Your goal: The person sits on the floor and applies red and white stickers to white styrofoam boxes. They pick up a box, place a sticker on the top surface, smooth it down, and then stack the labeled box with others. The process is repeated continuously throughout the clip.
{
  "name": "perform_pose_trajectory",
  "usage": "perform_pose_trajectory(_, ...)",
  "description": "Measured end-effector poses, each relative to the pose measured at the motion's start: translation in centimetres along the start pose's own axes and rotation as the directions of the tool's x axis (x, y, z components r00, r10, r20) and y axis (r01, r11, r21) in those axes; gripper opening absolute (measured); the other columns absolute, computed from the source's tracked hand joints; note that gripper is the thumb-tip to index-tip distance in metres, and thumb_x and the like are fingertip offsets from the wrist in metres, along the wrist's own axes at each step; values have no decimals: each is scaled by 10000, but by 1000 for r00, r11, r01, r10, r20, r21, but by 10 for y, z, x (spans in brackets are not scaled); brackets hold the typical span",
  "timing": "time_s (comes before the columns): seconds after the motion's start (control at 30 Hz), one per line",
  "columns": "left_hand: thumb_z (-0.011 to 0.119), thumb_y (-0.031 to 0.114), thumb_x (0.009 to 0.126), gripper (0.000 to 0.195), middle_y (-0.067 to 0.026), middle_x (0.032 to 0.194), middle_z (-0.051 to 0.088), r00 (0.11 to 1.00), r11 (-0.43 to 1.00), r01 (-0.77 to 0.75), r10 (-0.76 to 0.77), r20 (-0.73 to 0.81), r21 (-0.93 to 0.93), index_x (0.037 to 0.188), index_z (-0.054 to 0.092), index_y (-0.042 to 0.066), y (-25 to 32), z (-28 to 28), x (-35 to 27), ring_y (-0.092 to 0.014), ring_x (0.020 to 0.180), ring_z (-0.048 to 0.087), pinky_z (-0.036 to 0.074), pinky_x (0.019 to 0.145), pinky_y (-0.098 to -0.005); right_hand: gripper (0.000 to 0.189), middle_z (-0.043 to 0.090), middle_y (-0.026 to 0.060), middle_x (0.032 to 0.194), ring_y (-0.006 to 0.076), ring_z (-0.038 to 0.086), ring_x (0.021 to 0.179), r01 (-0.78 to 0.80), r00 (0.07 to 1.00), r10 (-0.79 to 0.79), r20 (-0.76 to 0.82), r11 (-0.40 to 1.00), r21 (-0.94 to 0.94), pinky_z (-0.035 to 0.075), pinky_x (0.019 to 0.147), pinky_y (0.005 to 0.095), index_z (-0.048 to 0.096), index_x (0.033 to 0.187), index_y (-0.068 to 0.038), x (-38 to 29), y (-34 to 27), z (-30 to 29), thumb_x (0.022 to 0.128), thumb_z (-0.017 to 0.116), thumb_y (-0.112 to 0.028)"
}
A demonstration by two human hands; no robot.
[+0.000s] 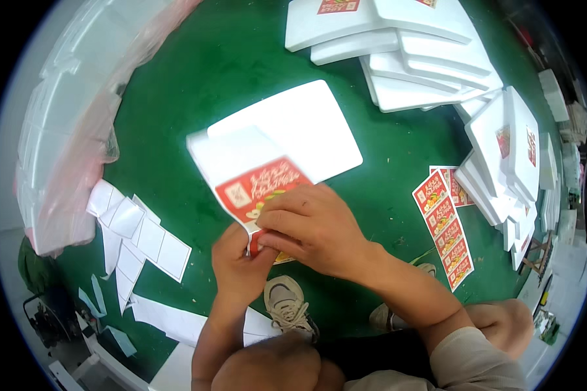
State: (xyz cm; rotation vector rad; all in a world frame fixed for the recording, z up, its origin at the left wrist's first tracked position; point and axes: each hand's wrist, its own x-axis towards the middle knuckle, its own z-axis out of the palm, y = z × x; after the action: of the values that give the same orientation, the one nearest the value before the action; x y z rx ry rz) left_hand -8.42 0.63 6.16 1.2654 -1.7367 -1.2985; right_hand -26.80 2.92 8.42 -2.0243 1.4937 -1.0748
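Both hands grip a strip of red printed stickers [239, 193] with fruit pictures and writing on it. My left hand [239, 266] pinches its near end between thumb and fingers. Across from it, my right hand [318, 227] has its fingertips closed on the same spot, hiding part of the print. The strip's far end is white and slightly blurred, and it overlaps the near left side of a plain white foam lid [293, 127]. That lid lies flat on the green floor [176, 102]. Whether a sticker is parting from its backing cannot be made out.
Foam lids [420, 63] lie piled at the far right; more lids [499, 151], some bearing red stickers, lean at right. Sticker strips [445, 229] lie nearby. Plastic-wrapped foam [73, 127] borders the left, above white backing strips [146, 234]. A shoe [286, 300] stands below my hands.
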Motion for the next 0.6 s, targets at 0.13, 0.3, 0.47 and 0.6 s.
perform_pose_trajectory(0.13,748,-4,785,293,-115,920,681,996,998,-59,57,66,25,1075,727,22,-9,-8,-7,-192,751,663,512,644,-285,225,706,59,1054,276,677,926,-69,994,51,96,978,197,539,807,372,719,983,-80,4,7,0,796,827,-142)
perform_pose_trajectory(0.3,743,4,797,269,-126,926,682,995,1000,-21,20,99,5,1065,724,24,-9,-15,-8,-225,742,663,520,656,-304,216,716,95,1013,271,684,895,-251,962,181,202,876,412,560,739,337,720,1000,-52,4,3,9,808,814,-81)
perform_pose_trajectory(0.47,748,20,804,230,-136,907,675,985,996,-58,46,165,70,1031,711,23,-13,-24,-6,-261,738,658,520,657,-334,162,717,78,980,249,673,861,-305,952,228,207,781,545,532,745,332,734,962,-71,1,7,17,812,789,-97)
perform_pose_trajectory(0.6,760,50,814,194,-134,885,669,977,996,-35,18,211,78,994,695,14,-11,-25,-5,-276,734,649,511,654,-345,114,729,79,1007,150,667,892,-411,911,284,298,669,620,536,772,286,761,939,-20,-1,15,19,834,797,-45)
